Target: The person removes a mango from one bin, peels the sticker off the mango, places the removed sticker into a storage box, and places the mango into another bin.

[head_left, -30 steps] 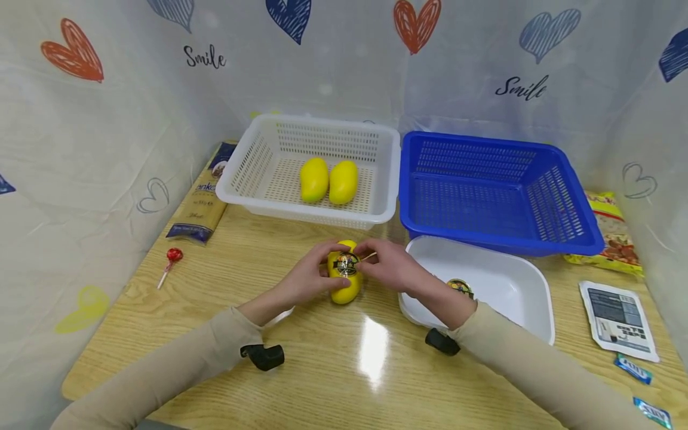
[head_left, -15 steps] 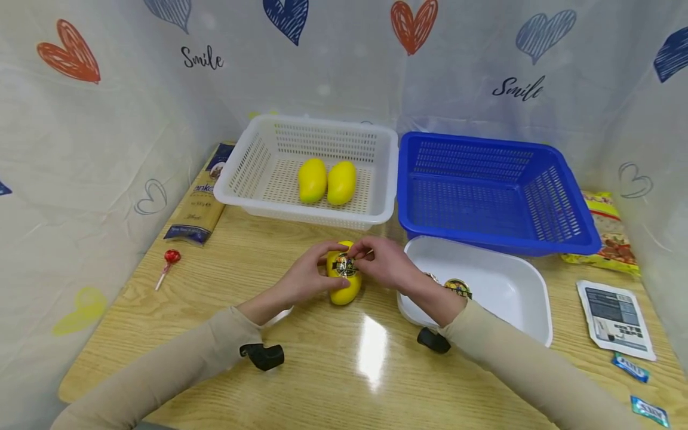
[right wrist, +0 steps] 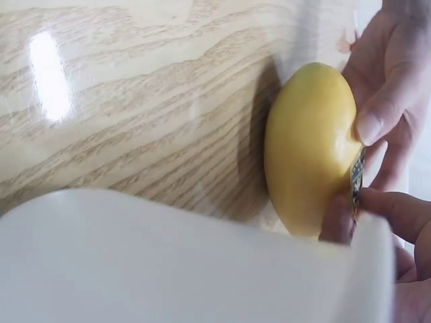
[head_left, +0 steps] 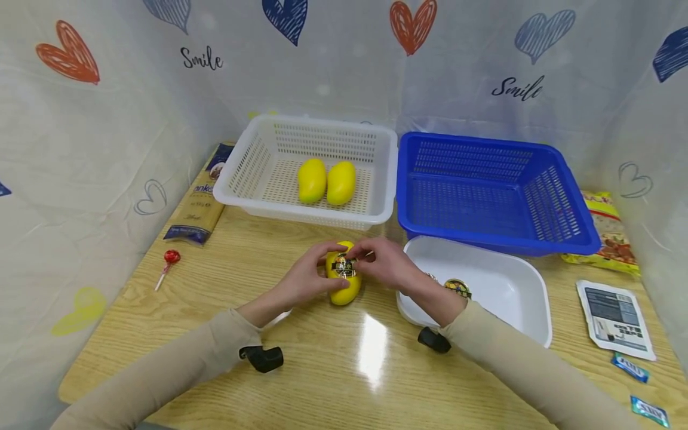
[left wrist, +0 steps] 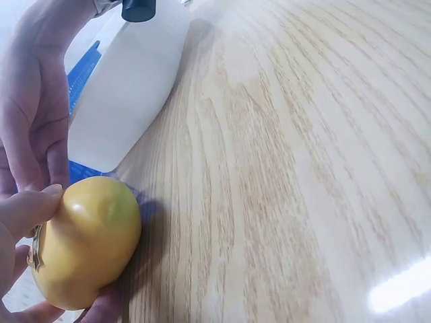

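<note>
A yellow mango (head_left: pixel 345 292) lies on the table in front of me in the head view. My left hand (head_left: pixel 306 278) grips it from the left, thumb at the near side and fingers at the far side. A round dark sticker (head_left: pixel 342 266) with a colourful print sits on its upper face. With thumb and forefinger, my right hand (head_left: pixel 388 263) pinches the sticker's right edge. The right wrist view shows that edge of the sticker (right wrist: pixel 357 178) between the fingertips, against the mango (right wrist: pixel 310 148). Whether the whole sticker lies flat is hidden.
Behind stand a white basket (head_left: pixel 301 214) with two mangoes (head_left: pixel 326 182) and a blue basket (head_left: pixel 462 206). The white tray (head_left: pixel 505 292) at right holds stickers (head_left: pixel 458 288). Around the edges lie a lollipop (head_left: pixel 171 258), a pasta bag (head_left: pixel 196 206) and several packets (head_left: pixel 617 316).
My right hand has moved slightly left, bringing the sticker's edge from lifted to close against the mango. The left hand and the mango have hardly moved.
</note>
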`<state>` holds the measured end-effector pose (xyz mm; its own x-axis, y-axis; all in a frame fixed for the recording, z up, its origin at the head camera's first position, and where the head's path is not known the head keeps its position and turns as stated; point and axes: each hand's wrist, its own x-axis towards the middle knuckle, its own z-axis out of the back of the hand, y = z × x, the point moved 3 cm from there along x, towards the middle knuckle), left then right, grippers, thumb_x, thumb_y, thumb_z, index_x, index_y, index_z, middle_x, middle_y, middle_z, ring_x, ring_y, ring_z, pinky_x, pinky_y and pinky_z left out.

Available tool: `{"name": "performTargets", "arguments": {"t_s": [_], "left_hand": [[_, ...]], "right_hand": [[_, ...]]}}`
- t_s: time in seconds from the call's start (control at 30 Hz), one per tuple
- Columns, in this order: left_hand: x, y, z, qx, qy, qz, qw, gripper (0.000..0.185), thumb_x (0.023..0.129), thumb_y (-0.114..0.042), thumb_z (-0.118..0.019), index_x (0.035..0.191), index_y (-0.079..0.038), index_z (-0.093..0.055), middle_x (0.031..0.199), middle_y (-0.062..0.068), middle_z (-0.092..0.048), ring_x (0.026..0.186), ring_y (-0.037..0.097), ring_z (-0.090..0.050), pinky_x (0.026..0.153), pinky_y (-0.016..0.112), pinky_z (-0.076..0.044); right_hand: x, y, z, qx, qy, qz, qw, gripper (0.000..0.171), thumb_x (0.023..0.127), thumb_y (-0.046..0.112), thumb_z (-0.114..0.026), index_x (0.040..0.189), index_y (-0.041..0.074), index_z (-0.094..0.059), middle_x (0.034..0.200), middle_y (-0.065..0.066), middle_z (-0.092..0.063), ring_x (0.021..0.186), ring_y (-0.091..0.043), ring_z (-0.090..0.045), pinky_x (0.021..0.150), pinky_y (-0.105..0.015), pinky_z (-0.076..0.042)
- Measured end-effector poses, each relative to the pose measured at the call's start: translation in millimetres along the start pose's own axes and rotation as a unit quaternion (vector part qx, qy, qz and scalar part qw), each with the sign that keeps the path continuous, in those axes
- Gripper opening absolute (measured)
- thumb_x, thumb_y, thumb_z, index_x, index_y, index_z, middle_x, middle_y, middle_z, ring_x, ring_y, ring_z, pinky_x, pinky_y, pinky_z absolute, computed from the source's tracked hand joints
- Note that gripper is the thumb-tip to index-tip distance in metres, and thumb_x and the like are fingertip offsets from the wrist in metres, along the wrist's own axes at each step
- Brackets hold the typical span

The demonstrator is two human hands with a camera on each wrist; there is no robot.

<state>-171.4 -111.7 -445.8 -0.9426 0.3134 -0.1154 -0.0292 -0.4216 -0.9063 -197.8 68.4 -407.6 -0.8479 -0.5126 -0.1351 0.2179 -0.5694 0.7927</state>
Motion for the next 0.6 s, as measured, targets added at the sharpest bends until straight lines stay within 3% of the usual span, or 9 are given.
{"name": "performTargets", "arguments": {"t_s": [0.27, 0.6], "left_hand": [[-0.3, 0.3, -0.2, 0.002, -0.003, -0.003, 1.0000, 0.065, 0.077, -0.016, -0.084, 0.136, -0.014, -0.054, 0.148, 0.008, -0.041, 0.125, 0.035, -0.050, 0.096, 0.041, -0.049], [-0.5, -0.6, -1.5, 0.006, -0.010, -0.001, 0.9999, 0.065, 0.078, -0.016, -0.084, 0.136, -0.013, -0.054, 0.146, 0.008, -0.044, 0.122, 0.036, -0.051, 0.092, 0.039, -0.052]], "right_hand": [[1, 10, 0, -0.035, 0.001, 0.005, 0.999, 0.021, 0.088, 0.003, -0.061, 0.101, 0.010, -0.075, 0.101, -0.001, -0.070, 0.093, -0.017, -0.066, 0.079, -0.030, -0.053], [1, 10, 2, -0.050, 0.012, -0.001, 0.999, 0.022, 0.089, 0.006, -0.062, 0.106, 0.011, -0.075, 0.106, -0.002, -0.068, 0.094, -0.017, -0.065, 0.080, -0.031, -0.052]]}}
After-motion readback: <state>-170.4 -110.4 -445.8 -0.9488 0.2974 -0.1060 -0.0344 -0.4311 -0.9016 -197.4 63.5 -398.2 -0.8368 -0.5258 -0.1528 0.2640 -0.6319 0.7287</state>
